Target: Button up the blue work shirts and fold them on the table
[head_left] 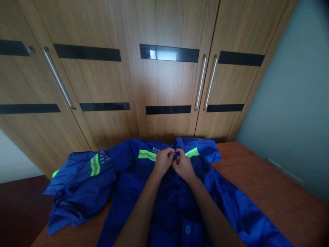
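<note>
A blue work jacket [164, 202] with yellow-green reflective strips lies spread out, its buttoned front facing up. Near its collar my left hand [164, 159] pinches the edge of the front opening. My right hand [183, 164] is close beside it, fingers closed on the same blue cloth, and the two sets of fingertips almost meet. Whether a button is between them is too small to tell. Several buttons run down the front below my hands. White lettering shows on the chest and on the left sleeve [102, 168].
The jacket rests on a reddish-brown wooden surface [257, 181]. Behind it stands a wooden wardrobe [167, 82] with black strips and long metal handles [200, 82]. A pale wall [290, 103] rises at the right; dark floor [23, 206] shows at the left.
</note>
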